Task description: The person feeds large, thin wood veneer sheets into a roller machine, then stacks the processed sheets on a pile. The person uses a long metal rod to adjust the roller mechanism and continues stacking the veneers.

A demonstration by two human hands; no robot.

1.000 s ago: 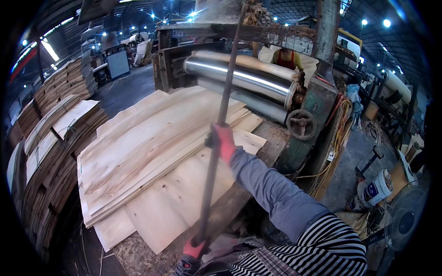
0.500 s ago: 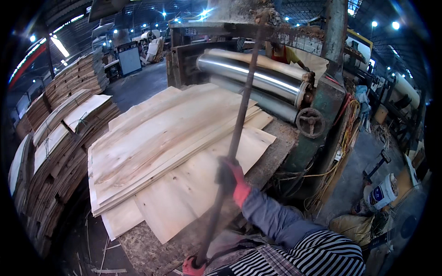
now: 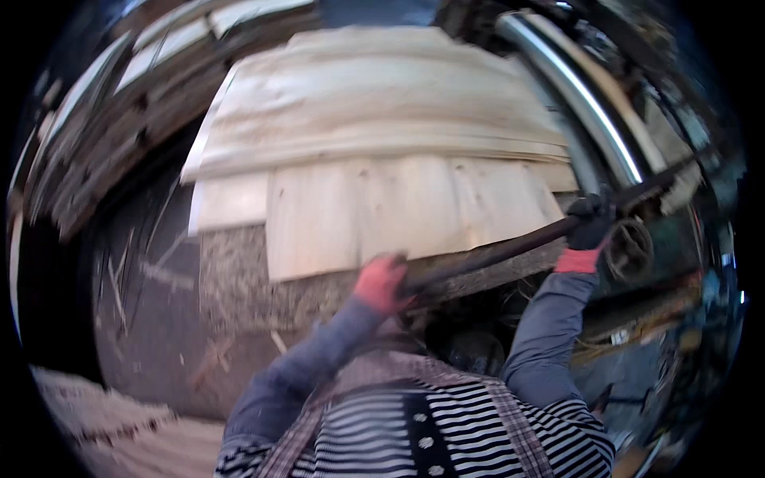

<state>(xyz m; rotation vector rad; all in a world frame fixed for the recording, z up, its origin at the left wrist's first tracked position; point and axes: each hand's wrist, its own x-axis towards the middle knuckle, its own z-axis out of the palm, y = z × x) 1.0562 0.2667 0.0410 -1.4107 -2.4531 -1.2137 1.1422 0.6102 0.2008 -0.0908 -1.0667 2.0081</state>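
Note:
I hold a long dark pole [image 3: 510, 245] slantwise in front of me, its far end up at the right by the machine. Gloved in red, my left hand [image 3: 383, 284] is closed round the near end, slightly blurred. My right hand [image 3: 588, 225], in a black and red glove, grips the pole farther along. Beyond the pole lies a stack of thin, pale wood veneer sheets [image 3: 382, 99]. One loose veneer sheet [image 3: 406, 209] sticks out from under it toward me, its near edge close to the pole.
Shiny metal rollers [image 3: 586, 92] of a machine stand right of the veneer, with a handwheel [image 3: 629, 248] just past my right hand. The sheets rest on a rough, worn table [image 3: 239, 275]. Tall veneer stacks [image 3: 103, 135] rise at the left. Wood scraps [image 3: 119, 291] litter the floor.
The pole has swung down to the right, from steeply upright across the veneer to a low slant. Both hands have kept hold of it. My view has turned and tipped down.

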